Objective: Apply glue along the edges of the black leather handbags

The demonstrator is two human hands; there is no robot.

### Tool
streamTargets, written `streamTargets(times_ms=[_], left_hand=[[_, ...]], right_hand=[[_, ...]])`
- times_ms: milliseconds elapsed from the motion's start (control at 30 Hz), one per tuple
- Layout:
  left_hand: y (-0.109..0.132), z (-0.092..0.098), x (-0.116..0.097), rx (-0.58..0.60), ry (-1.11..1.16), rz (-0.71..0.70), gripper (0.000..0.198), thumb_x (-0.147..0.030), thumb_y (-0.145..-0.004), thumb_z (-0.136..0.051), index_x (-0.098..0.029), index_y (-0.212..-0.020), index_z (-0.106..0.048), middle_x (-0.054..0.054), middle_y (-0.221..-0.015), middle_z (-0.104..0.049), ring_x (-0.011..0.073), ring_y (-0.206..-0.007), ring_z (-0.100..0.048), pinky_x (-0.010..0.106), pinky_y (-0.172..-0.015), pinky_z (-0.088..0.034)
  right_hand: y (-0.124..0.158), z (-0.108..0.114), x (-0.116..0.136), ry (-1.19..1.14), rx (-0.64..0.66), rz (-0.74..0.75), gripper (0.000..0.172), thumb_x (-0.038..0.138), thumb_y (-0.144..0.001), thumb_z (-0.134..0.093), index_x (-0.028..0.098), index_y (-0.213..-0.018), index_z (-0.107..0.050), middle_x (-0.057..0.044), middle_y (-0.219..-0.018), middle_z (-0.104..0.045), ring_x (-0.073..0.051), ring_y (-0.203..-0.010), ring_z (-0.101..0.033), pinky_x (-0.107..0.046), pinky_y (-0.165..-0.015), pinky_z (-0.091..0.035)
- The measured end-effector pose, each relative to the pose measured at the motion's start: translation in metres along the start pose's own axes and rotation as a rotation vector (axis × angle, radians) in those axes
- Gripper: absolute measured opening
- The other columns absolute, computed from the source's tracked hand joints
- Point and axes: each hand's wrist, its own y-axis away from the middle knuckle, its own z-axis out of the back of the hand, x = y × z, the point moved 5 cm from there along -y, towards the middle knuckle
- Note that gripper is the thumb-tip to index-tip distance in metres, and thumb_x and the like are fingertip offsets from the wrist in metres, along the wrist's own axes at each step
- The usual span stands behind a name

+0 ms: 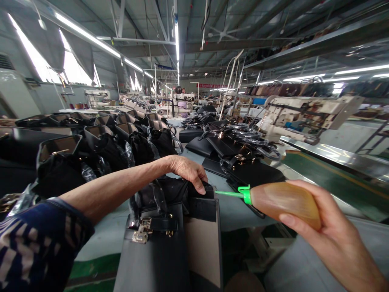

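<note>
A black handbag [154,255] with gold buckles and a plastic-wrapped handle lies before me, its beige inner side [202,247] showing at the right. My left hand [190,172] grips the black lining edge [199,190] at the top of this bag, thumb on top and the other fingers mostly hidden. In my right hand [328,227] is a squeeze bottle [282,202] of amber-brown liquid, held on its side. Its thin green nozzle [229,194] points left, with the tip at or very near the lining edge beside my left thumb.
Rows of black handbags [103,138] stand open at the left. A pile of black bags [231,142] with wrapped handles lies ahead on the grey-blue table [234,211]. A sewing machine [310,115] stands at the right, behind a shiny metal table edge [334,156].
</note>
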Motion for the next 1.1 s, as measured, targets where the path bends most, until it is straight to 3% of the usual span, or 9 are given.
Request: streamTargets(times_ms=[133,267,400,533,733,900,1100], left_hand=[[0.0,0.0,-0.001,0.002,0.001,-0.015,0.021,-0.034,-0.066,-0.071,-0.015,-0.075,-0.068,-0.002,-0.067,-0.068,0.0155,-0.067,-0.061,0.027,-0.068,-0.049],[0.0,-0.001,-0.001,0.011,0.009,-0.017,0.023,-0.034,-0.066,-0.072,-0.015,-0.078,-0.069,-0.001,-0.072,-0.07,0.0156,-0.069,-0.062,0.026,-0.068,-0.05],[0.0,-0.002,-0.001,0.013,0.01,-0.005,0.022,-0.033,-0.066,-0.072,-0.015,-0.078,-0.069,-0.001,-0.072,-0.071,0.0158,-0.069,-0.062,0.026,-0.069,-0.05],[0.0,-0.002,0.0,0.015,0.019,0.008,0.023,-0.033,-0.067,-0.072,-0.015,-0.081,-0.07,0.0,-0.076,-0.072,0.017,-0.071,-0.063,0.028,-0.07,-0.051],[0.001,-0.001,-0.002,0.002,0.011,0.001,0.026,-0.033,-0.065,-0.073,-0.015,-0.083,-0.071,0.001,-0.079,-0.072,0.0187,-0.074,-0.064,0.031,-0.077,-0.05],[0.001,0.0,-0.006,-0.011,-0.051,-0.015,0.02,-0.032,-0.066,-0.071,-0.015,-0.078,-0.07,-0.001,-0.073,-0.071,0.0172,-0.073,-0.062,0.029,-0.074,-0.049],[0.003,-0.001,-0.013,-0.037,-0.13,0.002,0.021,-0.033,-0.067,-0.069,-0.014,-0.077,-0.068,0.0,-0.073,-0.07,0.0172,-0.072,-0.061,0.028,-0.07,-0.049]], right_hand=[[0.003,0.0,-0.001,-0.001,0.039,-0.017,0.048,0.053,-0.076,-0.063,0.035,-0.119,-0.051,0.002,-0.124,-0.054,-0.027,-0.118,-0.048,-0.026,-0.071,-0.056],[0.001,0.001,0.001,0.004,0.031,-0.007,0.049,0.054,-0.075,-0.063,0.033,-0.119,-0.052,0.0,-0.123,-0.056,-0.028,-0.114,-0.052,-0.027,-0.068,-0.056],[-0.005,0.001,0.007,0.015,-0.005,-0.005,0.049,0.056,-0.074,-0.063,0.031,-0.115,-0.054,-0.001,-0.112,-0.06,-0.026,-0.1,-0.058,-0.029,-0.071,-0.055],[-0.009,0.001,0.009,0.008,-0.031,-0.003,0.047,0.055,-0.075,-0.062,0.03,-0.114,-0.055,0.0,-0.116,-0.059,-0.025,-0.101,-0.057,-0.028,-0.075,-0.053],[-0.003,0.001,0.002,-0.011,0.037,-0.014,0.05,0.053,-0.075,-0.065,0.032,-0.118,-0.053,0.001,-0.122,-0.056,-0.025,-0.109,-0.053,-0.024,-0.073,-0.054],[0.002,0.004,0.001,-0.01,0.062,-0.043,0.048,0.056,-0.073,-0.065,0.032,-0.113,-0.055,0.0,-0.107,-0.061,-0.024,-0.096,-0.059,-0.024,-0.068,-0.056],[0.002,0.006,0.0,-0.02,0.082,-0.045,0.048,0.055,-0.073,-0.064,0.032,-0.115,-0.055,0.001,-0.108,-0.062,-0.023,-0.094,-0.06,-0.022,-0.068,-0.055]])
